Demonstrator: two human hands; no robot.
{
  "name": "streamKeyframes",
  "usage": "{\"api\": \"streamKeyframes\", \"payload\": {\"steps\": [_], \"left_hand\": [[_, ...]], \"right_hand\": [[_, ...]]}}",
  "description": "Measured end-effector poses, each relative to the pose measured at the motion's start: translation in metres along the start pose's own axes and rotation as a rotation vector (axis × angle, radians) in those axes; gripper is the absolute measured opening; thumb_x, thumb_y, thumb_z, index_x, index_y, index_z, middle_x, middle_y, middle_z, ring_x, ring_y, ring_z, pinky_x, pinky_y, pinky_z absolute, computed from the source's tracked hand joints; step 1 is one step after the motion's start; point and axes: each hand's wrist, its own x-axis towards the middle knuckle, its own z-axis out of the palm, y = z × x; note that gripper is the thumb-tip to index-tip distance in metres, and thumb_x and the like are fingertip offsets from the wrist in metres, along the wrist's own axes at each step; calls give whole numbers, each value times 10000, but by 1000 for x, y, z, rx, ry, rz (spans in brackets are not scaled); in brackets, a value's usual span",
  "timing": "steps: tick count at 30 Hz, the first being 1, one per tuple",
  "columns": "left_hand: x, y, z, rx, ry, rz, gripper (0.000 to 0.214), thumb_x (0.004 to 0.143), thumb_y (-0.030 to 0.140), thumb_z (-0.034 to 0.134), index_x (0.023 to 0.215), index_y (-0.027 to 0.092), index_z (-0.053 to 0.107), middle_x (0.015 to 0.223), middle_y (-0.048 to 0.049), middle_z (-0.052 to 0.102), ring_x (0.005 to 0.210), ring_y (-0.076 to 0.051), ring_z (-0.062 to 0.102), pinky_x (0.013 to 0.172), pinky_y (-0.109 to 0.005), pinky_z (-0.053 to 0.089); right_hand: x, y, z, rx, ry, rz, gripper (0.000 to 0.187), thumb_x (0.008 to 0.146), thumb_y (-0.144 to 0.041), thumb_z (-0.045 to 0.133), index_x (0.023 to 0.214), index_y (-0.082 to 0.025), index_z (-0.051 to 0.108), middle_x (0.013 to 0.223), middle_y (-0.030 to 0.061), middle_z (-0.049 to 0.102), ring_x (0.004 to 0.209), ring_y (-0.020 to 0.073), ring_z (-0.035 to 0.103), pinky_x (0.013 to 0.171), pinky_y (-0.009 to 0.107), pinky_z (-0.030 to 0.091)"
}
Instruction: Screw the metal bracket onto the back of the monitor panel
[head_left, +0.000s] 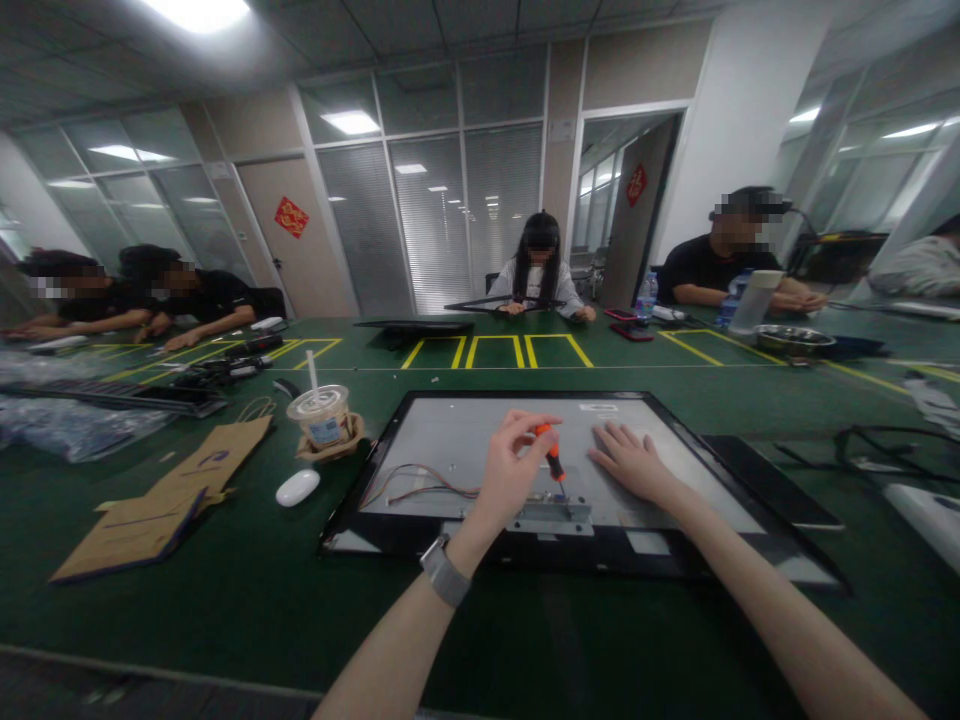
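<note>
My left hand [514, 460], with a watch [445, 572] on its wrist, pinches the top of a small screwdriver [554, 464] with an orange and black handle. The screwdriver stands nearly upright, its tip down at a metal bracket [555, 516] near the close edge of a flat display panel [465, 430]. To the right, my right hand [631, 460] lies flat on the panel's grey back, fingers spread. A thin cable [427, 480] runs from the bracket to the left over the panel. Whether the tip sits in a screw is too small to tell.
Left of the panel are a white mouse [298, 488], a drink cup [321, 415] with a straw and a brown paper bag [169, 495]. A dark flat device [772, 480] lies on the right. Several people sit around the green table [247, 610].
</note>
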Motion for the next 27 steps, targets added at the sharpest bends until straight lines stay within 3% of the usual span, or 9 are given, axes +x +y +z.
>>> {"api": "streamKeyframes", "payload": {"steps": [5, 12, 20, 27], "left_hand": [[-1, 1, -2, -6, -42, 9, 237, 873, 270, 538, 1028, 174, 689, 916, -62, 585, 836, -148, 593, 778, -274, 484], [0, -7, -1, -154, -53, -38, 286, 912, 275, 462, 1095, 152, 644, 1107, -118, 666, 1044, -218, 615, 932, -357, 450], [-1, 1, -1, -30, -50, 1, 176, 833, 251, 594, 932, 162, 709, 896, -56, 616, 807, -141, 589, 749, -260, 473], [0, -1, -2, -15, -30, 16, 221, 868, 287, 545, 959, 170, 709, 927, -57, 566, 843, -140, 559, 703, -229, 462]], "right_hand": [[1, 2, 2, 6, -12, 7, 632, 913, -523, 208, 1434, -195, 349, 1525, 141, 283, 1382, 340, 247, 1046, 605, 235], [-1, -2, -5, 10, -51, 22, 655, 920, -524, 193, 1447, -160, 328, 1535, 140, 256, 1390, 343, 221, 1066, 595, 208], [0, -1, -2, 0, -23, 15, 628, 914, -502, 211, 1437, -179, 341, 1525, 145, 280, 1381, 341, 247, 1050, 608, 229], [1, 2, 1, 14, -6, -5, 626, 905, -510, 202, 1430, -202, 352, 1518, 147, 298, 1376, 345, 256, 1037, 619, 239]]}}
